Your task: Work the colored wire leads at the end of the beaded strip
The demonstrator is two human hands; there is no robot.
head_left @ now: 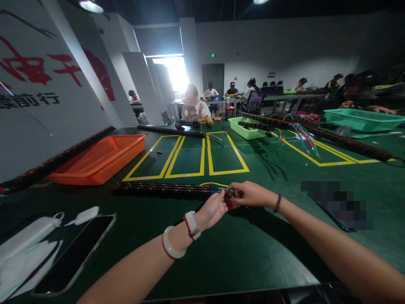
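A long black strip (pixel 164 191) with coloured wires at its right end lies across the green table before me. My left hand (pixel 215 207) is closed round the wires where they leave the strip, palm turned up. My right hand (pixel 249 194) pinches at the same bundle from the right, thumb and forefinger together. A yellow wire (pixel 215 184) arcs above the strip toward my right fingers. Blue and green wires show between the two hands; their ends are hidden by my fingers.
An orange basket (pixel 95 162) stands left, a long black strip (pixel 60 154) behind it. Yellow tape rectangles (pixel 185 175) mark the table. A green basket (pixel 248 131) and more wired strips lie farther back. A phone (pixel 76 253) lies near left. Several people sit beyond.
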